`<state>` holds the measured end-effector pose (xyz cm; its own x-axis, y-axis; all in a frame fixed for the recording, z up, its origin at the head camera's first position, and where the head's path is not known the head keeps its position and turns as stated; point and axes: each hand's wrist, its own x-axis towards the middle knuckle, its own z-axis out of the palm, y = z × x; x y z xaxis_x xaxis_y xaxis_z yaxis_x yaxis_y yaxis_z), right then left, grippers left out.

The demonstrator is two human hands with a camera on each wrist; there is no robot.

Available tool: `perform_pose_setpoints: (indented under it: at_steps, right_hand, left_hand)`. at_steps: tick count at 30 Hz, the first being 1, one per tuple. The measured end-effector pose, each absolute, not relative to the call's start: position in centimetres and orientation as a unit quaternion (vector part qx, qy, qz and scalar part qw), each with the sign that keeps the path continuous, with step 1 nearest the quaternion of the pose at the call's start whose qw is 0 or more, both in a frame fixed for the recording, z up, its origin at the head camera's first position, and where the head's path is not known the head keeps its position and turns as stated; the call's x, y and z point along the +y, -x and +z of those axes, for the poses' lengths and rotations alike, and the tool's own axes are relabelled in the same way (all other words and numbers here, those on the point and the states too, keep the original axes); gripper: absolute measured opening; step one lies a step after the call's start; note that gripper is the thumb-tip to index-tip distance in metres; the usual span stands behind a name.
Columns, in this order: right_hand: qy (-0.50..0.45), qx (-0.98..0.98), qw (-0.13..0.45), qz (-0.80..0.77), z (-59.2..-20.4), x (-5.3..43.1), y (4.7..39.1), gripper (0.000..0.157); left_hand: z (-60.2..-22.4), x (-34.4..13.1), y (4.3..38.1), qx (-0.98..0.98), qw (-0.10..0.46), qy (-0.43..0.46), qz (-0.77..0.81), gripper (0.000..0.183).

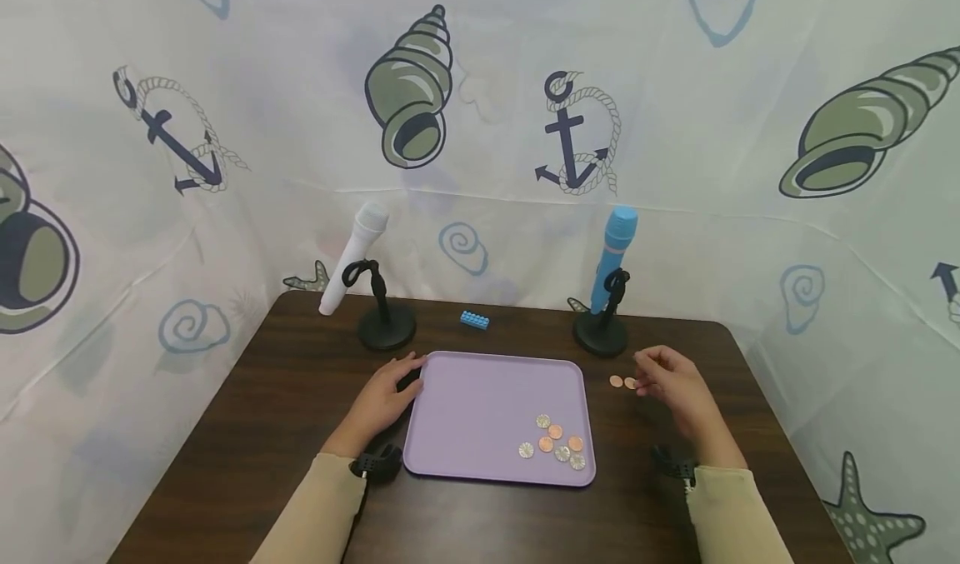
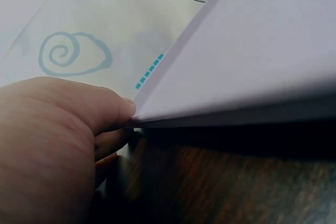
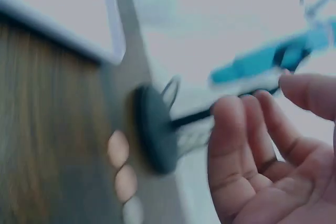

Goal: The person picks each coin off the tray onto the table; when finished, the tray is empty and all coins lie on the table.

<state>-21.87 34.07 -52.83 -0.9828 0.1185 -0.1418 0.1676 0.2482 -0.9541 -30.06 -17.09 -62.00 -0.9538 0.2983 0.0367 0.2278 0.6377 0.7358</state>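
Note:
A lilac tray (image 1: 480,406) lies on the table with several copper and silver coins (image 1: 555,431) near its lower right corner. At the tray's upper left, my left hand (image 1: 384,397) touches the rim with relaxed fingers; in the left wrist view the thumb (image 2: 113,106) meets the tray's edge (image 2: 157,90). My right hand (image 1: 671,385) hovers right of the tray beside two copper coins (image 1: 616,381). The right wrist view shows those copper coins (image 3: 118,149) in a row with a silver coin (image 3: 133,211). Its fingers (image 3: 228,145) curl loosely, with nothing visible between them and the thumb.
Behind the tray, a white toy microphone (image 1: 356,256) leans on a black stand (image 1: 386,326). A blue toy microphone (image 1: 613,256) has its own black stand (image 1: 600,335) near my right hand. A blue toy brick (image 1: 474,320) lies between them. Patterned cloth (image 1: 495,131) surrounds the table.

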Motion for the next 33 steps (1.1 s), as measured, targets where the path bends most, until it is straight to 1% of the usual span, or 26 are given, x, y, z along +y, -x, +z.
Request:
perform_pose_setpoints:
  at_steps: [3, 6, 11, 15, 18, 26, 33]
  right_hand:
    - [-0.021, 0.849, 0.021, -0.527, -51.2, 31.1, 21.3, 0.032]
    - [0.050, 0.901, 0.031, -0.429, -50.8, 28.1, 20.6, 0.024]
    - [0.136, 0.936, 0.068, -0.318, -51.9, 24.8, 19.6, 0.026]
    - [0.150, 0.945, 0.103, -0.272, -53.0, 23.5, 19.2, 0.029]
    - [0.153, 0.950, 0.114, -0.247, -53.3, 23.1, 19.0, 0.030]
    - [0.179, 0.953, 0.112, -0.217, -54.0, 23.4, 19.1, 0.029]
    - [0.197, 0.953, 0.093, -0.210, -54.6, 23.6, 19.6, 0.026]
  left_hand:
    - [-62.0, -17.1, 30.2, 0.903, 0.044, -0.147, 0.400, 0.053]
    - [-62.0, -17.2, 30.2, 0.903, 0.042, -0.147, 0.401, 0.052]
    - [-61.8, -17.3, 29.8, 0.903, 0.042, -0.147, 0.402, 0.052]
    - [-61.7, -17.2, 29.8, 0.904, 0.042, -0.149, 0.400, 0.052]
    - [-61.7, -17.1, 29.9, 0.905, 0.044, -0.146, 0.398, 0.053]
    - [-61.8, -17.0, 30.1, 0.908, 0.049, -0.139, 0.391, 0.052]
    - [-61.9, -17.0, 30.0, 0.906, 0.045, -0.136, 0.398, 0.052]
